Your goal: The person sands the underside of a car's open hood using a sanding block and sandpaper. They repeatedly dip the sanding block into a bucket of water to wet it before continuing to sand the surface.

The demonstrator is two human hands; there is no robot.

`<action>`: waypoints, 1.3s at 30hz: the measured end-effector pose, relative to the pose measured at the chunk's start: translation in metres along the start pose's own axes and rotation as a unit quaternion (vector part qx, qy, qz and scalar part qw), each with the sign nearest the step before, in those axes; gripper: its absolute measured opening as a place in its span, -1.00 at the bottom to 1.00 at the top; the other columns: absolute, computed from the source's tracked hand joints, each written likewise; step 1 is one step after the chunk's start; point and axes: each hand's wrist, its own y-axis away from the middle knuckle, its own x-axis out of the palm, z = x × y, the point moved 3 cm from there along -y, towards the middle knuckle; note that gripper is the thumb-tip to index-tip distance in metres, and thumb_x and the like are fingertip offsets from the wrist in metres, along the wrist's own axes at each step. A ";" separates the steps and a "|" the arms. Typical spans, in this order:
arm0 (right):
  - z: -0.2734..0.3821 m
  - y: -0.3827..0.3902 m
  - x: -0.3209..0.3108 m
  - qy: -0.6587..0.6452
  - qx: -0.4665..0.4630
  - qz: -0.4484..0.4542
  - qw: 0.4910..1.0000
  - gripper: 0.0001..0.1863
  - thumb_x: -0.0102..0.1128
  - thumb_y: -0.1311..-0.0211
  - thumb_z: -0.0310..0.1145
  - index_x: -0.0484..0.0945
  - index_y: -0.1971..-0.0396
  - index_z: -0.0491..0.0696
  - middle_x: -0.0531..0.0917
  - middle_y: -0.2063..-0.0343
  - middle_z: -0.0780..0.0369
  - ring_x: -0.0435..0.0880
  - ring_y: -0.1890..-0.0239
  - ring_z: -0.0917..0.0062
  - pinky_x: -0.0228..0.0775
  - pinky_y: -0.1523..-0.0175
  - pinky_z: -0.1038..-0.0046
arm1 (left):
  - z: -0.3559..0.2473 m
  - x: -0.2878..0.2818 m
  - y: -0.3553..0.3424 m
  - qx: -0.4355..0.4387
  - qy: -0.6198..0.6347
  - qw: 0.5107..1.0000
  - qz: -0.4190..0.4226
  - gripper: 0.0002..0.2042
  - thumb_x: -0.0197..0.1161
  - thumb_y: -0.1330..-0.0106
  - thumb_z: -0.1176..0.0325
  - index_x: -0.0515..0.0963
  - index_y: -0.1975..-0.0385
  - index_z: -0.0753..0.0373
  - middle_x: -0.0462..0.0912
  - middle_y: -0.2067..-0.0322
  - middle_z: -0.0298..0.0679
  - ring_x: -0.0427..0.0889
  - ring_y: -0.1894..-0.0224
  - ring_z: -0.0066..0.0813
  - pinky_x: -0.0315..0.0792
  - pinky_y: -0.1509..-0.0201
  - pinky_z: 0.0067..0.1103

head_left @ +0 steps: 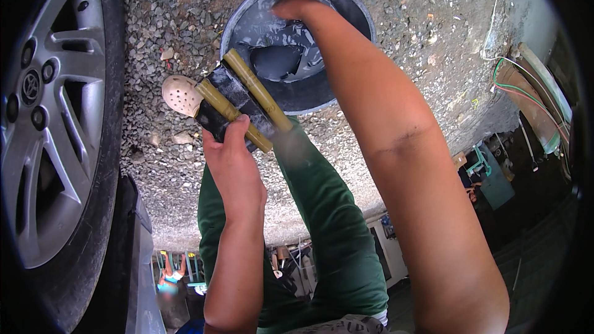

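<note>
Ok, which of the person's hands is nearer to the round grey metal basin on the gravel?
Right. The right hand reaches inside the round grey metal basin, at its far side. The left hand is outside it, nearer the body, gripping a black block with two olive-yellow tubes.

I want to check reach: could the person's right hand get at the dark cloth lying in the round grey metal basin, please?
Probably yes: the right hand is already inside the basin, just above the cloth, with nothing between.

Gravel ground — basin, wheel
</note>
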 end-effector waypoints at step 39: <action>-0.039 0.033 0.073 -0.236 0.114 0.070 0.962 -0.55 0.10 -0.20 -0.20 0.64 0.09 -0.26 0.71 0.11 0.02 0.72 0.12 0.35 0.52 0.08 0.31 | -0.021 -0.023 -0.014 -0.004 0.032 0.998 -0.046 -0.66 0.30 -0.23 0.44 0.45 0.00 0.20 0.57 0.10 -0.29 0.54 0.04 -0.45 0.41 -0.08 -0.41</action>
